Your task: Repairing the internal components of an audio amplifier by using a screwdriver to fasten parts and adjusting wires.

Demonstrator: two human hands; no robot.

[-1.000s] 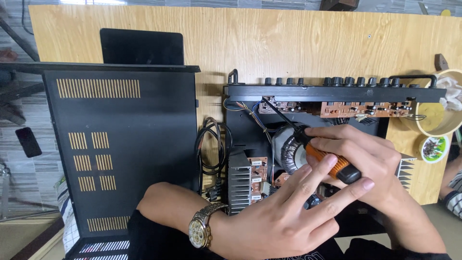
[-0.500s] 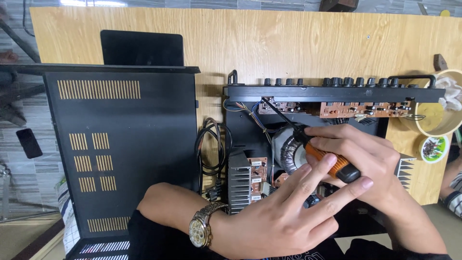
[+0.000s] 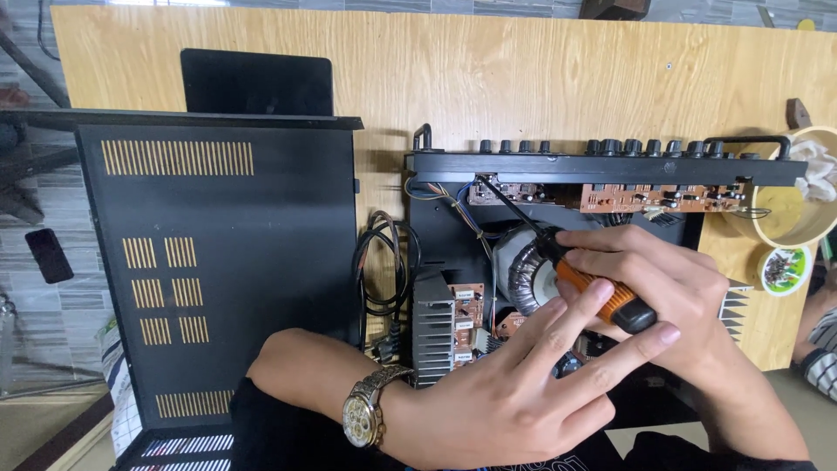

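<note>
Gripping screwdriver (image 3: 558,262) betw. both hands, tip at amp (image 3: 610,170).

Counted: two hands, left hand (image 3: 523,392) and right hand (image 3: 654,279). One screwdriver (image 3: 575,279), one wristwatch (image 3: 364,414), one open amplifier chassis (image 3: 602,170), one detached black vented cover (image 3: 218,262), one toroidal transformer (image 3: 523,266), one finned heatsink (image 3: 433,327), one coiled black cable (image 3: 384,270), one cup (image 3: 798,218).
</note>
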